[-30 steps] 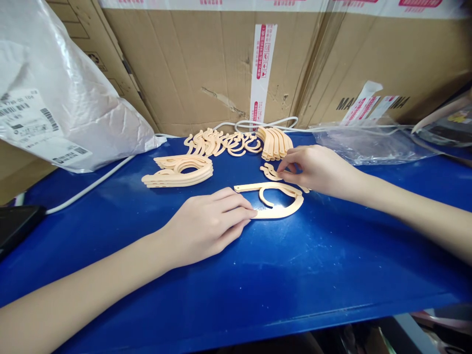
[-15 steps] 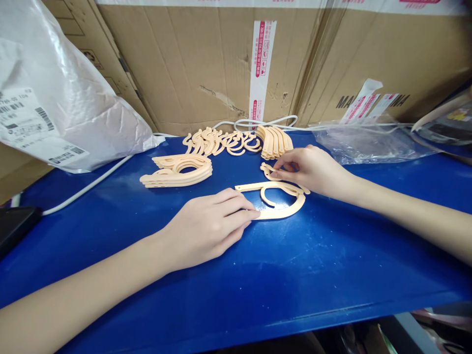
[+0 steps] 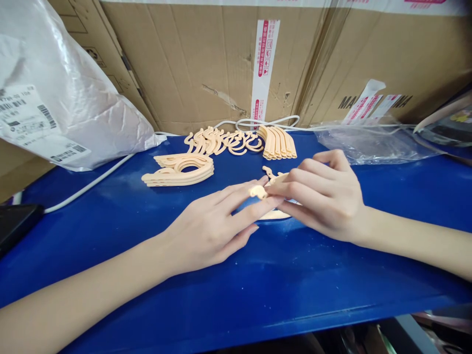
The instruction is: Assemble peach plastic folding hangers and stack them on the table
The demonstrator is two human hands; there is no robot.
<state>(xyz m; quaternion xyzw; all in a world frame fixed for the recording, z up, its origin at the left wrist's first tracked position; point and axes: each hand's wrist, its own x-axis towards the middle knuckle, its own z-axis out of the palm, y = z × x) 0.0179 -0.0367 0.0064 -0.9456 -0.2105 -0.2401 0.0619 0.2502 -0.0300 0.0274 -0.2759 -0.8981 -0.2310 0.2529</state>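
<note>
My left hand [image 3: 212,223] and my right hand [image 3: 320,196] meet over a curved peach plastic frame piece [image 3: 275,215] that lies on the blue table [image 3: 258,285]. Both hands pinch a small peach hook piece [image 3: 258,191] between their fingertips, just above the frame. The frame is mostly hidden under my right hand. A second small hook piece [image 3: 270,173] lies on the table just behind the fingers. Farther back sit a stack of curved frames [image 3: 180,169], a row of small hooks [image 3: 221,141] and a bundle of straight peach pieces [image 3: 280,142].
Cardboard boxes [image 3: 221,64] wall off the back. A white plastic mailing bag [image 3: 59,98] lies at the left, a white cable [image 3: 88,186] runs from it, and a dark phone [image 3: 16,223] sits at the left edge. Clear plastic wrap [image 3: 372,142] lies at the back right.
My right hand picked up a small hook piece and brought it toward me over the frame. My left fingers rose from the frame's end to meet it.
</note>
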